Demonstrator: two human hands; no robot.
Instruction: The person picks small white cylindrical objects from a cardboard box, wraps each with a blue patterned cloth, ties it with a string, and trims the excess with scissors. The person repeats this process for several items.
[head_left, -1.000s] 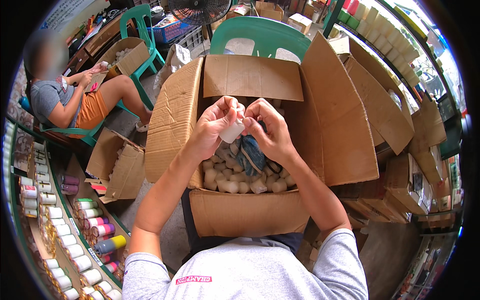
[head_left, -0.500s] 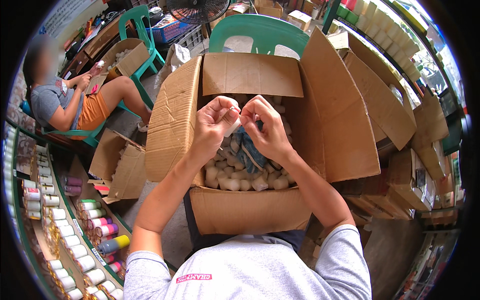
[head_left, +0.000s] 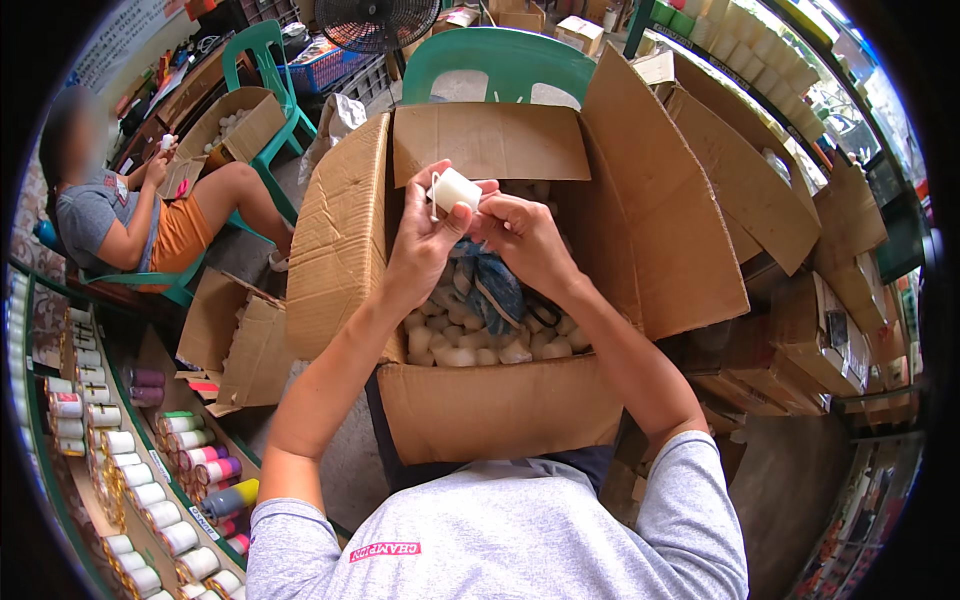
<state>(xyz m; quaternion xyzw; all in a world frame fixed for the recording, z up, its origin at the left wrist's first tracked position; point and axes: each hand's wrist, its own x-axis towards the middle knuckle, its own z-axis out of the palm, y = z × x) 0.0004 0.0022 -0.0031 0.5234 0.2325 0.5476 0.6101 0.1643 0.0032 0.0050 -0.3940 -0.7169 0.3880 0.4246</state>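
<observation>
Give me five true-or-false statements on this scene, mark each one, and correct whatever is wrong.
1. The left hand holds a white cylinder. True.
2. A blue cloth lies among the pale pieces inside the big cardboard box. True.
3. The right hand rests flat on the pale pieces. False: the right hand is raised, its fingers close beside the white cylinder.
4. The big cardboard box is closed. False: the big cardboard box stands open, with its contents in view.
5. The co-worker seated at the left wears orange shorts. True.
</observation>
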